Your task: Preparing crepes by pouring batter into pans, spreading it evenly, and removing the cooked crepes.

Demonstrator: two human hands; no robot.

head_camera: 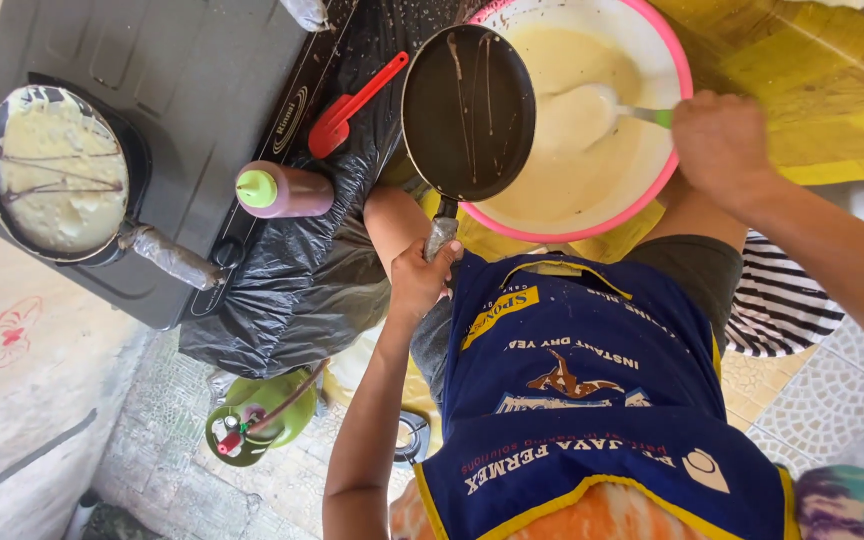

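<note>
- left hand fingers wrapped on pan handle, pan over bowl rim
- right hand fisted on ladle, scoop in batter
- second pan on stove

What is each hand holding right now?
Left hand: closed on the handle of the dark frying pan.
Right hand: closed on the ladle in the batter bowl.

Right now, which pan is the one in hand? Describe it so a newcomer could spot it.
Start at the big pink-rimmed basin of pale batter. The pan in hand hangs over its left edge, its handle gripped by the left hand. Unlike the batter-filled pan on the stove, it is dark and nearly bare, with thin streaks.
</note>
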